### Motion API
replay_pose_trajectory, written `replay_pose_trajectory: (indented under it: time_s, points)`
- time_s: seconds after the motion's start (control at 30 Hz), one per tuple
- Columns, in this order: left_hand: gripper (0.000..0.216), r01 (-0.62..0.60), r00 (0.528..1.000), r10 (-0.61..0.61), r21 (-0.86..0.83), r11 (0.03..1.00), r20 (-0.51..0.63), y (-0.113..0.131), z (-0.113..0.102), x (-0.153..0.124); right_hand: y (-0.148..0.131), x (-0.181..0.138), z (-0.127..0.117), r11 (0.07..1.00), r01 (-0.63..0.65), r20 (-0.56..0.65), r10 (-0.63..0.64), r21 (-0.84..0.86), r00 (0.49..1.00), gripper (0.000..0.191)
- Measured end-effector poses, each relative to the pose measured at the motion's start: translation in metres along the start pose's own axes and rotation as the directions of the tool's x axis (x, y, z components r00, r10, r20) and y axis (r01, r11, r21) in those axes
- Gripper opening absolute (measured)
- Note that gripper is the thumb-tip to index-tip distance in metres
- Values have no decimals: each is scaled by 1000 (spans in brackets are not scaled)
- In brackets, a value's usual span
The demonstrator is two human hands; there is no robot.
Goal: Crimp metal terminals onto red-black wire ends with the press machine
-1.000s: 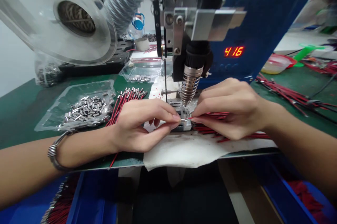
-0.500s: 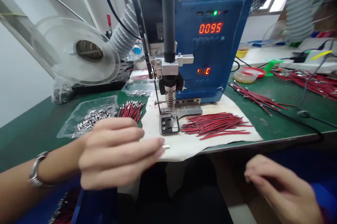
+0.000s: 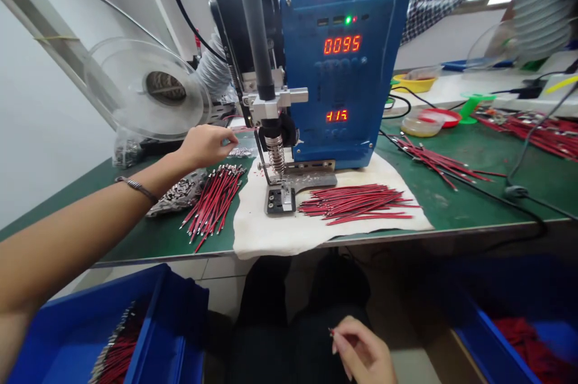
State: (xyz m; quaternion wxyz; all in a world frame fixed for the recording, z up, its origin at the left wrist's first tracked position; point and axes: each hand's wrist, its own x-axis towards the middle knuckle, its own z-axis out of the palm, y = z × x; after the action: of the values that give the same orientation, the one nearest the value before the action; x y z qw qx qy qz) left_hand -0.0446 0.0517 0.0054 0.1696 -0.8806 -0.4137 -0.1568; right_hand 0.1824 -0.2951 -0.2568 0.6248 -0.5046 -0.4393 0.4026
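Note:
My left hand (image 3: pixel 210 146) is stretched over the left side of the bench, beside a clear tray of small metal parts (image 3: pixel 241 151). Its thumb and fingertips are pinched together; anything between them is hidden. Low in front of my lap, my right hand (image 3: pixel 363 351) is closed in a pinch, and a small red wire end (image 3: pixel 332 331) pokes out at its fingertips. Between the hands stands a blue machine (image 3: pixel 347 83) with a spring-covered tip (image 3: pixel 276 155) above a small black fixture with a metal block (image 3: pixel 280 199). Red-and-black wires (image 3: pixel 356 202) lie on the white cloth right of the fixture.
Wires with metal ends (image 3: pixel 217 197) lie left of the cloth, near a heap of metal connectors (image 3: pixel 178 194) partly behind my forearm. Blue bins (image 3: pixel 158 324) stand below the bench at both sides. More wires (image 3: pixel 442 161) and a cable (image 3: pixel 497 206) lie to the right.
My left hand has moved from above the cloth's front, where it pinched a small metal connector, back toward the far clear tray. My right hand has come leftward and lower, in front of my lap.

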Motion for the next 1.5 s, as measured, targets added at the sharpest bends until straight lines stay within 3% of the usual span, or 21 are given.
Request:
replay_pose_trajectory:
  time_s: [0.1,0.2,0.3,0.4,0.43,0.5,0.57,0.67,0.8,0.93,1.1,1.23,1.37,1.5]
  points:
    - [31,97,990,-102,51,994,96,-1,1,5,-4,5,-10,997,75,15,-74,-33,997,14]
    - [34,173,980,-180,82,981,84,-5,-3,-3,-13,10,-24,986,158,45,-156,-46,987,16]
    - [39,231,972,-233,88,969,14,-4,-15,-31,-37,17,-44,958,251,-18,-256,-140,967,21]
    - [43,303,952,-300,52,952,-61,0,-32,-71,-79,38,-69,815,403,11,-439,-416,899,22]
    - [44,325,945,-323,57,944,-49,0,-37,-83,-94,49,-77,758,386,-51,-481,-526,875,21]
    - [45,345,932,-353,101,933,78,0,-44,-104,-124,80,-92,625,263,-163,-539,-735,826,18]
    - [47,424,883,-440,121,897,163,-2,-45,-117,-148,120,-107,460,230,-103,-593,-857,799,24]
    - [44,498,845,-503,76,864,180,-6,-35,-126,-173,189,-129,386,229,-60,-608,-894,792,23]
    - [37,482,874,-468,-113,869,132,-12,-21,-126,-182,246,-146,322,247,11,-588,-914,809,27]
    - [41,445,894,-421,-197,874,150,-26,-19,-118,-169,232,-138,296,282,72,-562,-913,824,39]
    - [50,519,835,-431,-229,823,342,-34,-21,-104,-153,197,-117,316,366,185,-480,-875,857,43]
    - [46,510,844,-431,-229,829,319,-30,-18,-104,-151,195,-114,378,394,280,-322,-838,904,58]
    - [45,349,928,-259,-381,856,267,-41,-8,-104,-148,197,-117,398,354,271,-251,-846,929,65]
    - [44,308,946,-223,-442,842,235,-52,2,-107,-143,199,-122,380,350,276,-235,-856,932,66]
